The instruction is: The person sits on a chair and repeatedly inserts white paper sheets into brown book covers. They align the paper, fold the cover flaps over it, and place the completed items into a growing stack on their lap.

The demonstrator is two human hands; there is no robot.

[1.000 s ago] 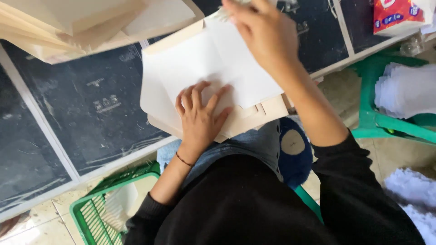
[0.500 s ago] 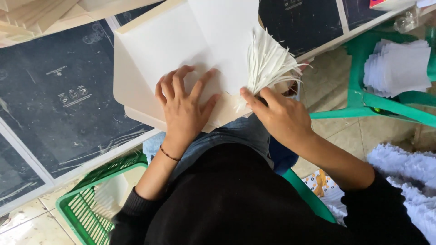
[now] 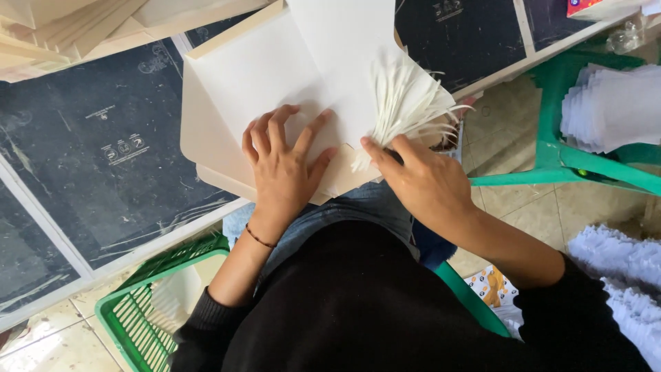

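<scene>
A cream board (image 3: 206, 131) lies across the person's lap, its near edge over the blue jeans (image 3: 358, 207), and it serves as a firm surface for the paper on top. On the board sits a stack of white sheets (image 3: 275, 76), squared toward the board's upper edge so that a strip of cream shows along the left and near sides.

The left hand (image 3: 286, 162) lies flat on the stack near the board's near edge, fingers spread wide and palm down. It grips nothing; judging by the flat palm, it pins the sheets so they do not slide.

At the stack's right edge, over the board's right corner, a fanned bundle of thin white paper edges (image 3: 406, 110) splays outward and curls at the tips. The right hand (image 3: 427, 186) is at the base of that fan, its fingers half curled, thumb and forefinger pressed to the loose edges. It appears to hold them bent up and separated from the rest of the stack.

A green plastic basket (image 3: 138, 310) stands on the tiled floor below the board's left side. A second pile of white paper (image 3: 613, 103) rests on a green stool (image 3: 551, 155), well apart to the board's right.
</scene>
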